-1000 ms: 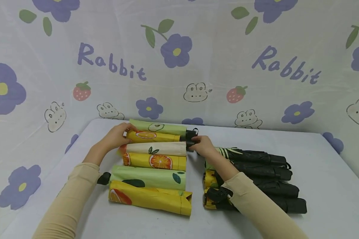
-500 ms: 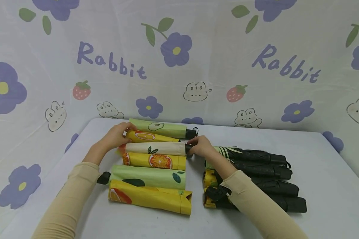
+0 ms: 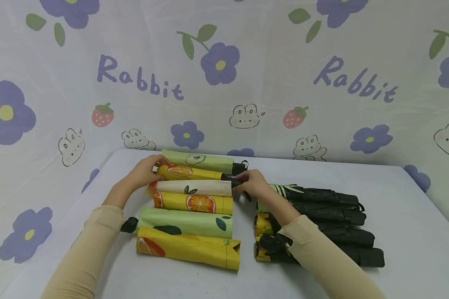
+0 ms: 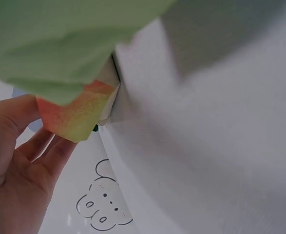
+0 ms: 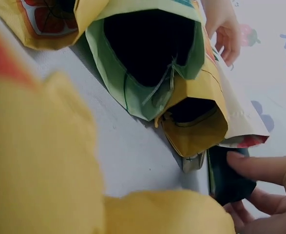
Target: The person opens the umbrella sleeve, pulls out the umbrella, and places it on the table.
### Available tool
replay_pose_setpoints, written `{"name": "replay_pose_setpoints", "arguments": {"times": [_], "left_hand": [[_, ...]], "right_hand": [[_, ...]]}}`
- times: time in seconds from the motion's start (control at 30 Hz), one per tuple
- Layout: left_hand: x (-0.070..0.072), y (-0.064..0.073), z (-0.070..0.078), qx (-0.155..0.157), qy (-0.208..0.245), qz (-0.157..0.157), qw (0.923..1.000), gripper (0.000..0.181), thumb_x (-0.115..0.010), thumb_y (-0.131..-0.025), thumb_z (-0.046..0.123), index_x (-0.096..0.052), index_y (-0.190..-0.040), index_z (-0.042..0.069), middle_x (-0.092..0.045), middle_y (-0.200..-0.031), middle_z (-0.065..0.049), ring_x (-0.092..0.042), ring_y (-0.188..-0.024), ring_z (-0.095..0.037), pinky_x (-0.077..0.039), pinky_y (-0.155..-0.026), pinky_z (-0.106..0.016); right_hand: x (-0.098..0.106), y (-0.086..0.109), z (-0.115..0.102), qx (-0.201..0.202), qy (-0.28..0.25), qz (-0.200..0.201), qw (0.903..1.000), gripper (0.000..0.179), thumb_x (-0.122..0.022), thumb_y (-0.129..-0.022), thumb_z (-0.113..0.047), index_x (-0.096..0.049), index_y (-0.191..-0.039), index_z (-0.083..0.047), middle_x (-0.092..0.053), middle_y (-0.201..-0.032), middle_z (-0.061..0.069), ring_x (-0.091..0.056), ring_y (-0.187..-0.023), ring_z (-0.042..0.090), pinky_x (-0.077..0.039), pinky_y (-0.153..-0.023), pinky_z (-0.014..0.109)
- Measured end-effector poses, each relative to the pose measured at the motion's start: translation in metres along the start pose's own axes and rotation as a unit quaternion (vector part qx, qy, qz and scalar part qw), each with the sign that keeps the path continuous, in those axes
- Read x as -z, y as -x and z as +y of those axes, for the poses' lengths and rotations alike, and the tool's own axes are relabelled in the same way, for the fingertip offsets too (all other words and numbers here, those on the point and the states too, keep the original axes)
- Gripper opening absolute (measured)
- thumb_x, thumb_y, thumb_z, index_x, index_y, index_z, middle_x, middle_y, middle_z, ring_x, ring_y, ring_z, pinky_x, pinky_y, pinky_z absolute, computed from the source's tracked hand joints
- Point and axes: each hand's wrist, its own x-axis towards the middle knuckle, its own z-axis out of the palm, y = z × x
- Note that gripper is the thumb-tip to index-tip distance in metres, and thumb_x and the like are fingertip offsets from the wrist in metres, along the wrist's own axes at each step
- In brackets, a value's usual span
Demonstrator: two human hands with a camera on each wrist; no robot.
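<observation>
In the head view a yellow umbrella sleeve [image 3: 187,171] with orange-slice print lies near the back, a folded umbrella's black end [image 3: 230,179] showing at its right. My left hand [image 3: 147,168] grips the sleeve's left end, fingers over the top. My right hand [image 3: 252,182] pinches the black end, also seen as a dark block [image 5: 230,175] in the right wrist view. A cream sleeve [image 3: 205,188] with a peach print lies just in front. In the left wrist view its peach-coloured end [image 4: 79,109] hides my left fingertips. Behind lies a green avocado-print umbrella sleeve [image 3: 209,162].
Nearer lie a yellow orange-print sleeve [image 3: 200,202], a green leaf-print sleeve [image 3: 187,221] and another yellow sleeve [image 3: 188,248]. On the right several black folded umbrellas [image 3: 344,216] lie side by side, partly under my right forearm. A printed curtain [image 3: 269,83] hangs behind the white table [image 3: 411,224].
My right hand has shifted slightly, and the black end now shows more between it and the yellow sleeve, angled toward me. A dark strap now shows below the hand. My left hand has stayed in place.
</observation>
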Motion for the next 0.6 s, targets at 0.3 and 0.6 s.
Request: {"name": "replay_pose_setpoints", "arguments": {"times": [0.3, 0.6], "left_hand": [[-0.0054, 0.0005, -0.0054, -0.002, 0.025, 0.003, 0.9997, 0.049, -0.071, -0.084, -0.002, -0.053, -0.129, 0.000, -0.054, -0.131, -0.023, -0.052, -0.123, -0.042, -0.053, -0.097, -0.049], [-0.0094, -0.0014, -0.0034, -0.023, -0.027, 0.015, 0.9993, 0.049, -0.072, -0.083, 0.000, -0.052, -0.128, 0.001, -0.056, -0.127, -0.023, -0.053, -0.121, -0.039, -0.043, -0.105, -0.054]], "right_hand": [[0.0031, -0.0006, -0.0006, -0.038, -0.113, -0.018, 0.9927, 0.047, -0.067, -0.092, -0.016, -0.055, -0.136, -0.004, -0.047, -0.146, 0.019, -0.047, -0.133, 0.035, -0.041, -0.111, 0.049], [0.0052, -0.0009, -0.0047, -0.080, -0.242, -0.032, 0.9665, 0.048, -0.063, -0.096, -0.017, -0.050, -0.139, 0.000, -0.042, -0.150, 0.016, -0.051, -0.130, 0.031, -0.040, -0.114, 0.041]]}}
